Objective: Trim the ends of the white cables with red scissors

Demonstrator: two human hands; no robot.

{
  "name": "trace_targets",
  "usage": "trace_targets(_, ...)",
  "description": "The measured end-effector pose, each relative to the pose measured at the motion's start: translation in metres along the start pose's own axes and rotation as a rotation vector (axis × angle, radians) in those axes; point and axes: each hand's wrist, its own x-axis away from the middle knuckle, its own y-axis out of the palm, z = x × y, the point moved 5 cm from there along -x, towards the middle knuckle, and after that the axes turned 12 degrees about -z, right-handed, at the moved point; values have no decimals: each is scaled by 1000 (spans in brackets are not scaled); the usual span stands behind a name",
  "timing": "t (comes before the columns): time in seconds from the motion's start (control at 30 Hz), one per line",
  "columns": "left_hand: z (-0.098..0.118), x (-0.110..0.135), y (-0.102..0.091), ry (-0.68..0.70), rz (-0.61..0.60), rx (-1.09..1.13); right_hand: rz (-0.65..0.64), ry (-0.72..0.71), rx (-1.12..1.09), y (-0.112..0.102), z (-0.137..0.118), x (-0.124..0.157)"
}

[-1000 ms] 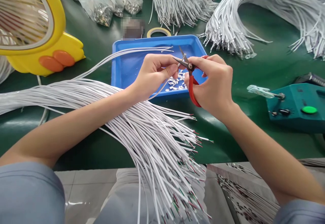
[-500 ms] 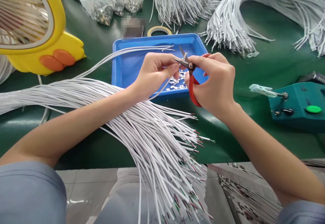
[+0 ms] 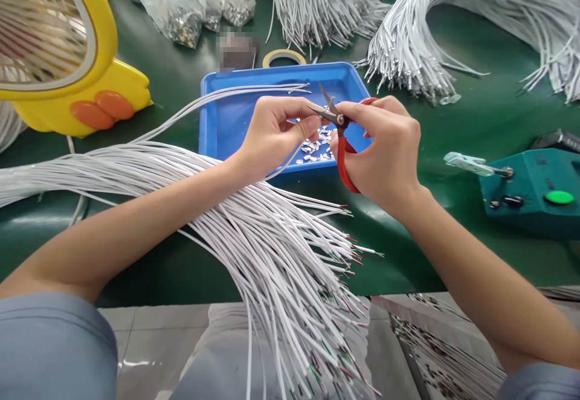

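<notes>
My left hand (image 3: 281,131) pinches a thin white cable (image 3: 287,163) near its end, above the blue tray (image 3: 209,116). The fingertips partly hide the cable's tip. In my right hand (image 3: 385,146) is a pair of scissors with red handles (image 3: 347,167); their dark blades stand apart, right at my left fingertips. White cut scraps (image 3: 317,149) lie in the tray below. Under my left forearm spreads a thick bundle of white cables (image 3: 254,231), with red and green wire ends showing at the near right. A few separate cables (image 3: 244,87) reach over the tray.
A yellow fan (image 3: 104,43) stands at the left. Bags of metal parts (image 3: 183,22), a tape roll (image 3: 284,57) and more cable bundles (image 3: 326,7) lie along the back. A green device with a button (image 3: 539,191) sits at the right on the green table (image 3: 421,255).
Both hands keep nearly the same place over the tray. The small white piece between the scissor blades no longer shows there. The view has shifted very slightly.
</notes>
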Motion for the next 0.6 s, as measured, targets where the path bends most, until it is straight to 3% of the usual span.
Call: trace_targets(0.6, 1, 0, -3, 128, 43, -107, -11, 25, 35, 0, -1, 0)
